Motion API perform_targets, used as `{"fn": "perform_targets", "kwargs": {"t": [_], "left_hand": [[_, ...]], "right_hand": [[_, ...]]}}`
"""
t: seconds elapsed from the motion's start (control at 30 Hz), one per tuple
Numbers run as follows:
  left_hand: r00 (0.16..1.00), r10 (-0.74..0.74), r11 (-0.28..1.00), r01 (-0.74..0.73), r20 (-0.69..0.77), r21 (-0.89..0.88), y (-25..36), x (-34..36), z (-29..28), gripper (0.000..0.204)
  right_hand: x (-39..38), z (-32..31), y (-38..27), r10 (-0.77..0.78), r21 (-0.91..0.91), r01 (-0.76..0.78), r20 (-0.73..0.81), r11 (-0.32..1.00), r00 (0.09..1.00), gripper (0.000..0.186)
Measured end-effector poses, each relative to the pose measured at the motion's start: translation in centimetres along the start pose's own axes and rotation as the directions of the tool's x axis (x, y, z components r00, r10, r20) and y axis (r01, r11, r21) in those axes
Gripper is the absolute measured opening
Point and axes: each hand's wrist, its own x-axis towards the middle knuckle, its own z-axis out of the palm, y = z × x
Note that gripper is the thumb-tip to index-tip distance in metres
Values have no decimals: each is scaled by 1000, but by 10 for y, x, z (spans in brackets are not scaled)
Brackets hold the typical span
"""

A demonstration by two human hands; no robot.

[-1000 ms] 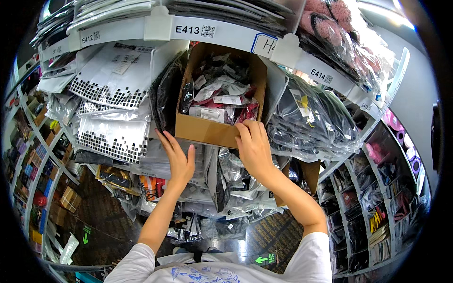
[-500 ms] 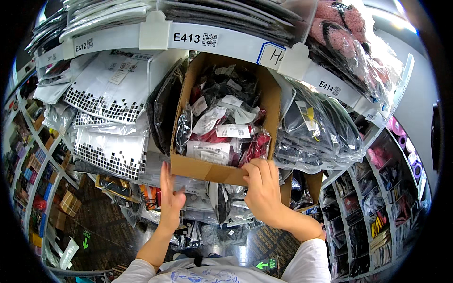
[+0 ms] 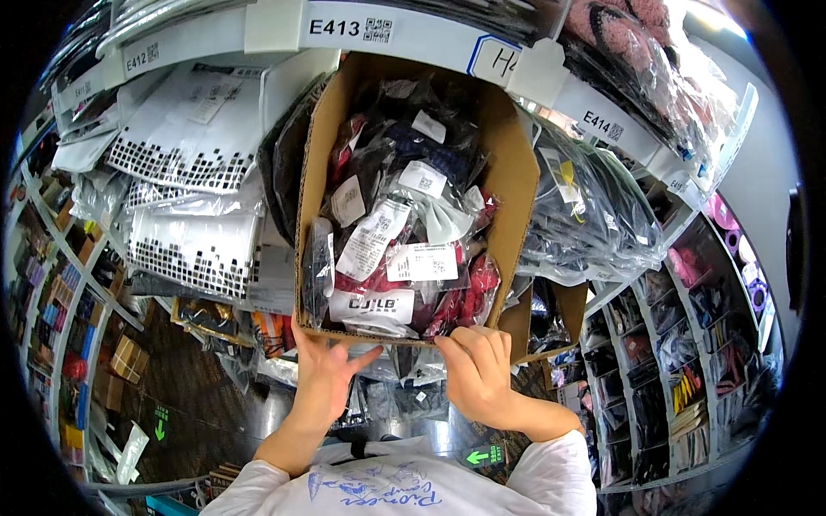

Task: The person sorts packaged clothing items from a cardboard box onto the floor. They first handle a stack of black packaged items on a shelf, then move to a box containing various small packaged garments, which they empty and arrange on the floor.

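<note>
An open cardboard box juts from the shelf toward me, its front tipped down. Inside lie several clear bags of dark and red goods with white labels. My right hand is closed over the front rim near its right corner, fingertips curled onto the edge. Below the front left corner, my left hand touches the box with its thumb spread wide and nothing seen in its palm. The front wall hides the tips of some left fingers.
Bagged white clothes with black squares are stacked left of the box. Dark bagged clothes fill the right side. A white shelf rail runs above. Another cardboard box sits lower right, and side shelves hold more goods.
The box has come out toward me, its front now lower and more of its contents showing. My right hand stayed on the rim; my left hand moved up against the front left corner.
</note>
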Motion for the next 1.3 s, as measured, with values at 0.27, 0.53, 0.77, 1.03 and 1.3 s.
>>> {"fn": "perform_targets", "kwargs": {"t": [0.27,0.53,0.77,1.03,1.3], "left_hand": [[999,9,1000,-8,-47,19,5,4,14,59],[994,84,995,-80,-69,52,-2,4,14,48],[997,44,998,-47,-57,-38,-9,-2,3,71],[996,48,998,-52,-71,-43,-21,-7,-8,79],[993,57,998,-59,-101,-27,-26,-15,-16,85]], "right_hand": [[17,-19,6,-69,98,62,67,993,995,35],[164,-22,69,-69,129,58,82,990,994,17],[239,31,131,192,-338,-42,425,940,884,44],[256,34,144,256,-399,6,599,917,759,83],[242,28,171,364,-387,-137,609,912,705,78]]}}
